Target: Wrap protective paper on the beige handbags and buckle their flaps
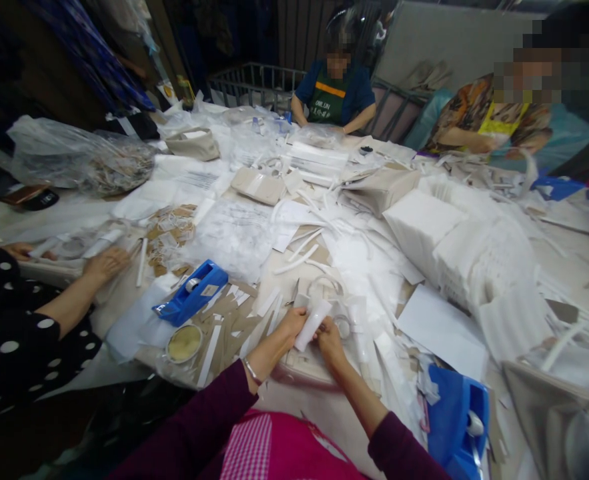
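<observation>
My left hand [290,327] and my right hand [330,335] meet over the table, both closed on a small white folded paper piece [312,324] that stands tilted between them. The left hand pinches its left edge; the right hand grips its lower right end. A bracelet sits on my left wrist. Under the hands lie loose white paper strips [319,240] and brown card pieces [234,327].
A blue tape dispenser [192,292] and a round tin [184,343] lie to the left; another blue dispenser [458,413] is at the lower right. White paper stacks [474,253] fill the right side. A person in polka dots [19,320] works at the left; two others sit across.
</observation>
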A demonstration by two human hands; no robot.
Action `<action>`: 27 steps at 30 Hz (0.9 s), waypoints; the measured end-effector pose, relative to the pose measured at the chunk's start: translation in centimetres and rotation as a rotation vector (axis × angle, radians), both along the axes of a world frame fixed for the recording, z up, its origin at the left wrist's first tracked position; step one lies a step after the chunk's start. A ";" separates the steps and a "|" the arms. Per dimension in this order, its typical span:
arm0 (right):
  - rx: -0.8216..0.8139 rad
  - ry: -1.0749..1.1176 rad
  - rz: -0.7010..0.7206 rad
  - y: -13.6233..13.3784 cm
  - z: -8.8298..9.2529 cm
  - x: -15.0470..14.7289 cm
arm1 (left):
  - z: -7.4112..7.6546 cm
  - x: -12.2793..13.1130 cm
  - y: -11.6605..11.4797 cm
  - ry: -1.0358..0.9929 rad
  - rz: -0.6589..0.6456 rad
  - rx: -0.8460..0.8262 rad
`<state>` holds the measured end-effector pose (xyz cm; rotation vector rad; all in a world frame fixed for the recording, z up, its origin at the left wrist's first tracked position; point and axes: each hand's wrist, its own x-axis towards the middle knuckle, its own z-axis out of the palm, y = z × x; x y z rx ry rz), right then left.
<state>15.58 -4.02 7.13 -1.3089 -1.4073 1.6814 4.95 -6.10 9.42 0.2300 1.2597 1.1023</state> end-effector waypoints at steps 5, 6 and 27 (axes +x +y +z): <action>0.240 -0.102 0.056 -0.5 -0.6 0.3 | -0.1 0.6 -0.4 0.115 0.121 -0.040; 0.284 -0.152 0.047 -0.7 -0.5 0.4 | 0.0 0.6 -0.5 0.125 0.135 -0.039; 0.364 -0.252 0.033 0.7 1.8 2.5 | -0.5 0.4 -1.3 -0.007 0.077 0.090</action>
